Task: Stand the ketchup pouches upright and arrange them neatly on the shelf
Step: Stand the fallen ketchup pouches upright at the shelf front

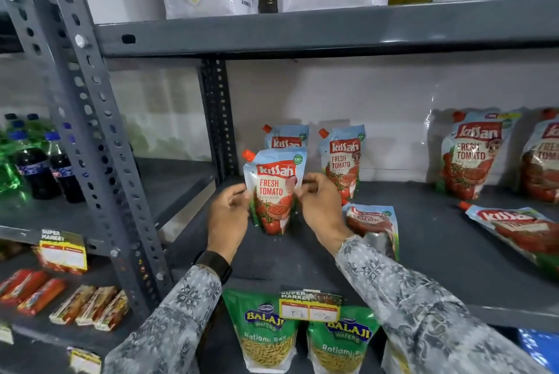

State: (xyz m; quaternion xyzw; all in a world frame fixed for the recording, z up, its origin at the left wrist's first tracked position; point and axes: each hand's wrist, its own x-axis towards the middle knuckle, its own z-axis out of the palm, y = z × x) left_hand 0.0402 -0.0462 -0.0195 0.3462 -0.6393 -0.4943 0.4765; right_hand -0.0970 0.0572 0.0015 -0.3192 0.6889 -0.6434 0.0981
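Head view shows our left hand and right hand pinching the front pouch by its side edges, upright just before the corner post, so we square it before letting go.

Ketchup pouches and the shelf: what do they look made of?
Ketchup pouches: apparently flexible glossy plastic film, printed, with light glare and a hard orange spout cap. Shelf: looks like grey painted metal, matte, with punched slotted uprights and bolts.
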